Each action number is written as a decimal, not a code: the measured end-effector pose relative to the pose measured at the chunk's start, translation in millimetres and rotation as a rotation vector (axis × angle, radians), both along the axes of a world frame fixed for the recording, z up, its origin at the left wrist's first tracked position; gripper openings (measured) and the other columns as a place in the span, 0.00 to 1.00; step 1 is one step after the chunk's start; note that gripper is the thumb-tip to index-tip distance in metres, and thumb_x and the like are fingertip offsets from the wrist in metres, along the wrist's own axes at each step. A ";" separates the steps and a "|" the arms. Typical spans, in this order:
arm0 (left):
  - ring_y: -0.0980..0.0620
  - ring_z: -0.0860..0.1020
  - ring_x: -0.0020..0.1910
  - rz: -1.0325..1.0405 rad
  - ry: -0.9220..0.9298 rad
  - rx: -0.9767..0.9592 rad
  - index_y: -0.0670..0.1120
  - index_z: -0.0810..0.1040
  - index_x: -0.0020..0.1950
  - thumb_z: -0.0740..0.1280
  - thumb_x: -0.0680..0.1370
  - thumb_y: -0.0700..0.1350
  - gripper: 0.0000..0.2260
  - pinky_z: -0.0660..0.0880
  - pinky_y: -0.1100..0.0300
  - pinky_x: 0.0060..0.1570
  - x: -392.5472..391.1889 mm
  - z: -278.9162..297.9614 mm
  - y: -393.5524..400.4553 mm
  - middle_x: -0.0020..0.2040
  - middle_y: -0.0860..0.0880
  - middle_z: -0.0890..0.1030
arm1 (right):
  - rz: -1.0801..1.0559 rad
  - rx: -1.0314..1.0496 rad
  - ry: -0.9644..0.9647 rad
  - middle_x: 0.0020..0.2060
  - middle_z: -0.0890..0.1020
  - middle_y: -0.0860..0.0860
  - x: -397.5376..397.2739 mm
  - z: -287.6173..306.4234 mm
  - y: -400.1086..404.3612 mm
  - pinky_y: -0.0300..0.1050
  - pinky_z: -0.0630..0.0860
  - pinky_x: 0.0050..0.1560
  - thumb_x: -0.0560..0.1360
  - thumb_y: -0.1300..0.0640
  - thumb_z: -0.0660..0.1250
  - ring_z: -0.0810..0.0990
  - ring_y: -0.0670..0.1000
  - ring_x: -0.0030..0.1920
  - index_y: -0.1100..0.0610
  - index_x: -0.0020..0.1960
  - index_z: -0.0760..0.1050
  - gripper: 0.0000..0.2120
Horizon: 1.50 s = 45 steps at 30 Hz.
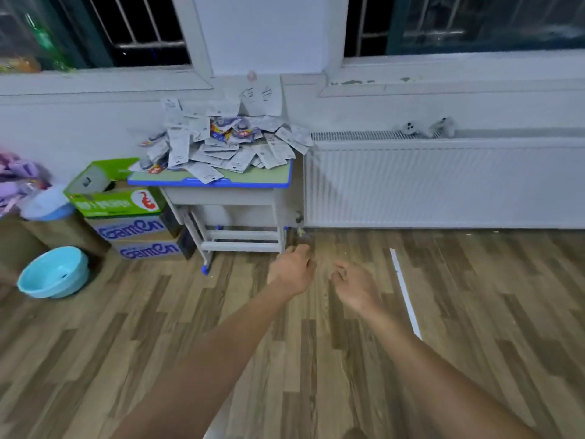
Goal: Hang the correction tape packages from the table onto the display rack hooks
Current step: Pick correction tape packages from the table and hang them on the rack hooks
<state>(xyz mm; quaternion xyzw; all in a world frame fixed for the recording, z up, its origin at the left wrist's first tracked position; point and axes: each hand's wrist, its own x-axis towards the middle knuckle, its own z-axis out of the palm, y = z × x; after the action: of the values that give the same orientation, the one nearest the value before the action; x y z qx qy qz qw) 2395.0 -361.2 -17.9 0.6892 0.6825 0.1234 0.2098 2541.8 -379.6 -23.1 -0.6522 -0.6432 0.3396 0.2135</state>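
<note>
1. Sitting on the wood-plank floor (316, 375) at far left is a round, light blue plastic basin (53, 273), with a blurred heap of purple items above it at the edge of view.
2. Just right of the basin, a green cardboard box (117, 201) with open flaps rests on two stacked brown cardboard boxes with blue lettering (139, 239).
3. Next comes a small school desk with a pale green top and blue rim (240, 182), pushed against the white wall below a window.
4. The loose pile of white carded correction tape packages (221, 144) covers the desk top; most lie back side up, a few show coloured fronts, and some overhang the front and side edges.
5. Below the desk, over the floor, the person's bare left hand (292, 270) reaches forward, fingers loosely curled and holding nothing.
6. Just beside it, the bare right hand (354, 283) is also relaxed, fingers slightly bent and holding nothing.
7. A thin white strip (405, 293) lies on the floor to the right of the hands.
8. A long white ribbed radiator (443, 185) runs along the wall at right, with two small pale objects on its top, too blurred to identify.
</note>
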 end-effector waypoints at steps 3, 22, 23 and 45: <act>0.39 0.72 0.62 0.079 -0.003 0.003 0.43 0.69 0.68 0.57 0.82 0.52 0.18 0.71 0.48 0.59 -27.2 -4.2 47.2 0.62 0.40 0.75 | 0.049 -0.023 -0.008 0.65 0.76 0.54 -26.3 -6.7 57.0 0.47 0.68 0.67 0.80 0.55 0.58 0.74 0.54 0.65 0.58 0.68 0.71 0.18; 0.44 0.59 0.74 0.373 0.257 -0.112 0.49 0.59 0.74 0.67 0.75 0.42 0.30 0.63 0.45 0.68 -240.8 -19.9 300.9 0.75 0.47 0.59 | 0.303 -0.037 -0.121 0.65 0.71 0.56 -213.1 -31.8 387.1 0.48 0.68 0.63 0.78 0.55 0.63 0.72 0.56 0.63 0.57 0.69 0.67 0.21; 0.44 0.57 0.74 0.364 0.274 -0.102 0.49 0.58 0.75 0.67 0.75 0.39 0.31 0.62 0.45 0.69 -256.9 -23.4 312.8 0.76 0.47 0.57 | 0.299 -0.024 -0.125 0.66 0.70 0.55 -225.8 -36.0 400.9 0.50 0.69 0.64 0.78 0.56 0.63 0.71 0.57 0.64 0.57 0.70 0.66 0.22; 0.48 0.41 0.78 -0.085 0.484 -0.300 0.55 0.41 0.78 0.68 0.75 0.39 0.44 0.44 0.42 0.74 -424.8 -90.8 443.9 0.79 0.51 0.40 | 0.415 0.064 -0.554 0.77 0.51 0.44 -351.0 -78.4 512.2 0.46 0.52 0.75 0.77 0.67 0.56 0.45 0.49 0.77 0.49 0.77 0.52 0.32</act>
<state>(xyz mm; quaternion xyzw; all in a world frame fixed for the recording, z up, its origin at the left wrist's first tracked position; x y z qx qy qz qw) 1970.1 82.7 -108.7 0.6876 0.6940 -0.1561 0.1453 2190.8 132.6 -101.5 -0.5679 -0.8060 0.1654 -0.0227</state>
